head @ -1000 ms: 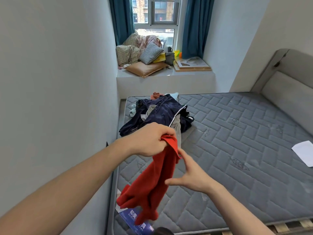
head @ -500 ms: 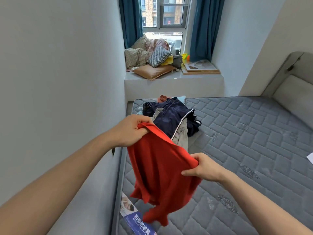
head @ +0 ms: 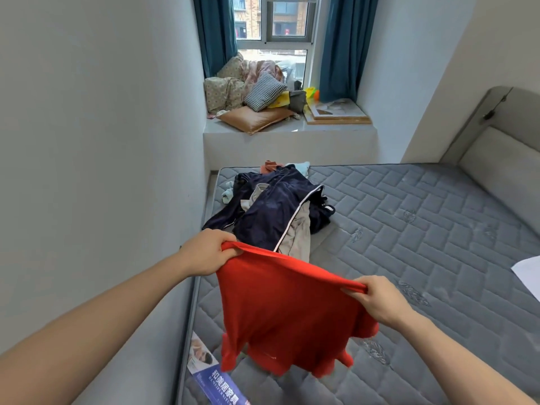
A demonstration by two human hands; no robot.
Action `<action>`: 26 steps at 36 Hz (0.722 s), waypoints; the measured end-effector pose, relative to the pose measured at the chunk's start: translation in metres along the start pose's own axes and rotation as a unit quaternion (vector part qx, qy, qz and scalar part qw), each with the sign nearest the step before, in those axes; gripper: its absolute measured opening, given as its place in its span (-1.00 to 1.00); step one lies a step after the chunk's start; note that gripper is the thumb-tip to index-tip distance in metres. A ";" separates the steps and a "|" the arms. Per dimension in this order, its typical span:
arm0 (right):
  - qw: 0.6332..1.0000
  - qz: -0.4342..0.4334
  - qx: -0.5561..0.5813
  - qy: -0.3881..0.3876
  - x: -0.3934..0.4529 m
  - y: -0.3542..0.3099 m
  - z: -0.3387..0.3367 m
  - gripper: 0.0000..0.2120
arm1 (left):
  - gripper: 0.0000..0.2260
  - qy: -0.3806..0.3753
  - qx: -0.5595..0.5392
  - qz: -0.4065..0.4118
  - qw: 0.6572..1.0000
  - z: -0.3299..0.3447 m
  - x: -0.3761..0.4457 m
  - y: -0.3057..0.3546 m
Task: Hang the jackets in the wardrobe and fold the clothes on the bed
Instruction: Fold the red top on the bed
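Both hands' grip stretches soft red garment [head: 286, 311] above quilted mattress [head: 409, 258].

Both arms reach forward, left hand [head: 209, 252] and right hand [head: 380, 299] apart, hands clenched on cloth

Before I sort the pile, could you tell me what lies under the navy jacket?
Under the navy white-piped jacket, a beige garment and pale blue cloth peek out; the rest is covered.

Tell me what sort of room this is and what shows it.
Most likely a bedroom in a home. A bare quilted mattress with a padded headboard fills the floor, a pile of clothes lies on it, and cushions crowd a curtained window ledge.
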State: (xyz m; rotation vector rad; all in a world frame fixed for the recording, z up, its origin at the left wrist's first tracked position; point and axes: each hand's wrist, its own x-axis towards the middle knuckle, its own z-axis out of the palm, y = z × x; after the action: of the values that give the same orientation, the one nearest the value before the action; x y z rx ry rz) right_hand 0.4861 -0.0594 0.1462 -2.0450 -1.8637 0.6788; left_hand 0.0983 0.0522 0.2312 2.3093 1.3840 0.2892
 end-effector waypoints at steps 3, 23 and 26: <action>0.998 0.011 -0.064 0.000 0.010 0.011 -0.012 -0.63 | -0.72 0.001 0.026 -0.040 0.999 0.008 0.014 0.004; 0.961 -0.126 -0.027 0.244 0.125 -0.030 -0.204 -0.74 | -0.84 0.326 -0.148 -0.157 0.920 -0.101 0.101 0.117; 0.955 -0.165 -0.002 0.248 0.122 -0.030 -0.215 -0.80 | -0.81 0.359 -0.127 -0.133 0.915 -0.106 0.085 0.134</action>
State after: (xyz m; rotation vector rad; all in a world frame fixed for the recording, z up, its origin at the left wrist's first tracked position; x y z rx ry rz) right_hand 0.5795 0.0862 0.3254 -1.6418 -1.8231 0.0614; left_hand 0.2032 0.0991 0.3837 1.8269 1.8270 1.2427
